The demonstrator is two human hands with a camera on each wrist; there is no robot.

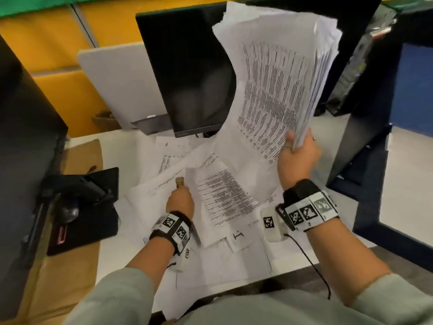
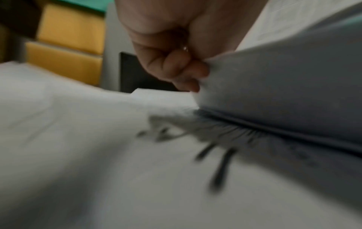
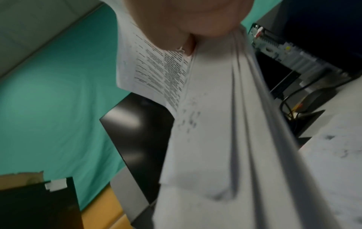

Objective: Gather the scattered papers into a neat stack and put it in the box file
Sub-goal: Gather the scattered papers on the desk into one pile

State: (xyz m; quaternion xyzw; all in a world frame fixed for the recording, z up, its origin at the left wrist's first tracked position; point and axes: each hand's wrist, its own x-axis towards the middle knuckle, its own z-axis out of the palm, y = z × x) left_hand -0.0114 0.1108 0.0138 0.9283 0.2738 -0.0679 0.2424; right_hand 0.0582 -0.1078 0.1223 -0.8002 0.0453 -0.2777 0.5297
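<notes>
White table (image 1: pixel 112 146), covered almost fully with loose printed sheets, stands in front of a dark monitor (image 1: pixel 187 73) and a yellow partition. The fingers (image 2: pixel 176 66) of the left hand (image 1: pixel 180 202) are curled and pinch the edge of one sheet (image 1: pixel 222 195) that lies on the heap. The right hand (image 1: pixel 297 158) is clamped, thumb in front and fingers behind, on the lower corner of a thick bundle of papers (image 1: pixel 281 78), which it holds upright above the table — its edges are fanned and not aligned. So the gathering step is in hand, and it looks about half done; many scattered papers (image 1: pixel 225 261) remain flat below. The box file cannot be told with certainty in these views. The next move probably calls for lifting the pinched sheet without dragging its neighbours and laying it against the bundle — squaring of the edges comes later.
</notes>
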